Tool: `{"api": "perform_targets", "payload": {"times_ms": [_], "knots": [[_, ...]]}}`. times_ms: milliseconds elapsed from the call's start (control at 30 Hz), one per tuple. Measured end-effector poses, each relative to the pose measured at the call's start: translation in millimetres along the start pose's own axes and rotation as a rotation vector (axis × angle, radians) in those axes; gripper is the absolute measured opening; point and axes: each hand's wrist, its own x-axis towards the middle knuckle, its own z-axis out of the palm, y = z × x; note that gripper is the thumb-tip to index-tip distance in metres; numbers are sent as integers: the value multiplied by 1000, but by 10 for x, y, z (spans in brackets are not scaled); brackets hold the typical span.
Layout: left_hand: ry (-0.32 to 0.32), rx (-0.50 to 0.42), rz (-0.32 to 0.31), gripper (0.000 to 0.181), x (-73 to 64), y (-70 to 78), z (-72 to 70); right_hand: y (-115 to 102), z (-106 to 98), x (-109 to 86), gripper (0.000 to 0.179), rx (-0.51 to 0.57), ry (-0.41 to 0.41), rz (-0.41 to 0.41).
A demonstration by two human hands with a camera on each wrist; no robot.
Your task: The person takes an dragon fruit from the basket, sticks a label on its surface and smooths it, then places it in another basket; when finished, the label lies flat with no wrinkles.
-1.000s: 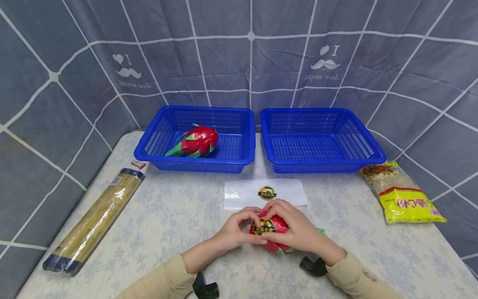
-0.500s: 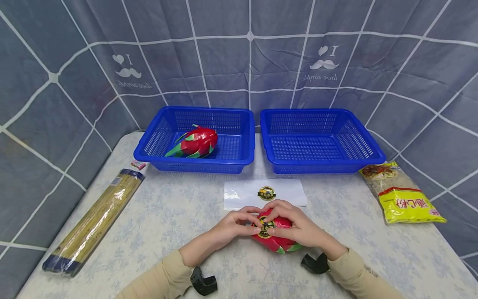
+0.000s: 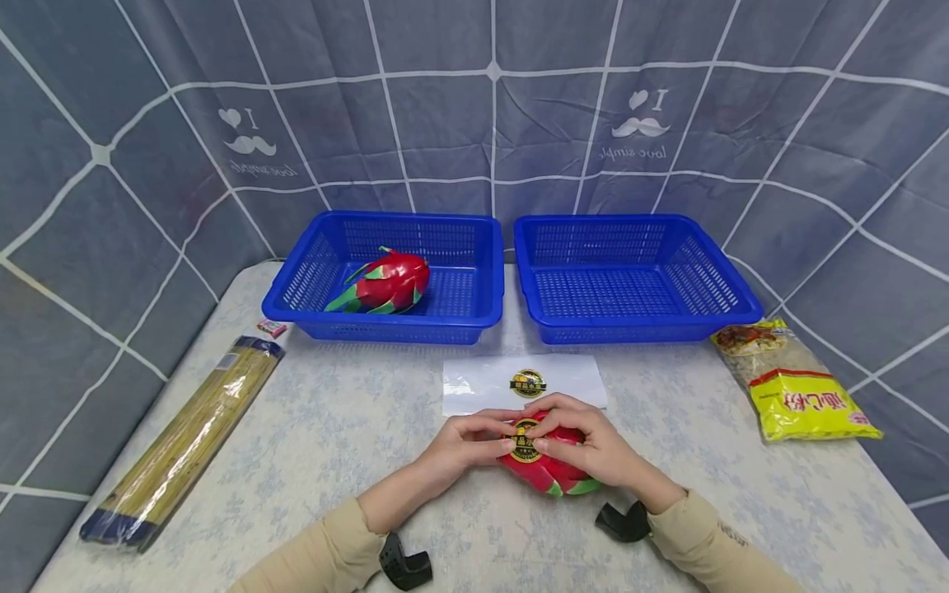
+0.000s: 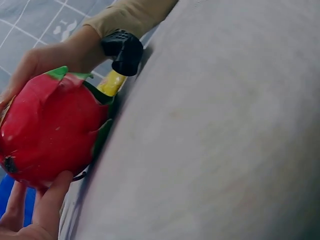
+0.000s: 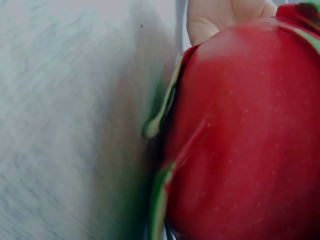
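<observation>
A red dragon fruit (image 3: 544, 476) with green-tipped scales lies on the table in the head view, between both hands. On its left end sits a round black-and-gold sticker (image 3: 524, 445). My left hand (image 3: 454, 446) holds that end, thumb and fingertips at the sticker's left edge. From the right, my right hand (image 3: 593, 441) curls over the fruit, its thumb and fingers on the sticker's other side. The left wrist view shows the fruit (image 4: 55, 130) between the two hands. In the right wrist view the fruit (image 5: 245, 135) covers much of the hands.
Behind the hands lies a white sheet (image 3: 470, 385) bearing another round sticker. Two blue baskets stand at the back; the left basket (image 3: 385, 328) holds a second dragon fruit (image 3: 393, 280), the right basket (image 3: 645, 323) none. A stick bundle (image 3: 189, 436) and yellow bag (image 3: 808, 399) flank them.
The sticker, bent and narrow between the fingers a second ago, now lies flatter and rounder on the fruit. The fruit has turned slightly under the hands, and the thumbs have shifted.
</observation>
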Motion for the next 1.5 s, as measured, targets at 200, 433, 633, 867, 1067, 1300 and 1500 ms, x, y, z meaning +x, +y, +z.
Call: {"api": "perform_targets", "payload": {"times_ms": [200, 433, 633, 867, 1067, 1300, 1500], "knots": [[54, 53, 49, 39, -17, -4, 31, -83, 26, 20, 27, -25, 73, -22], [74, 210, 272, 38, -37, -46, 61, -218, 80, 55, 29, -152, 113, 10], [49, 309, 320, 34, -30, -36, 47, -392, 58, 104, 31, -201, 120, -11], [31, 203, 134, 31, 7, 6, 10, -366, 55, 97, 27, -136, 127, 18], [41, 71, 3, 32, -2, 2, -4, -352, 69, 90, 22, -69, 138, 25], [3, 144, 129, 29, -26, -5, -1, -296, 64, 72, 17, 48, 160, 57], [13, 187, 174, 34, -30, -10, 10, -313, 60, 85, 20, -32, 122, 72]]}}
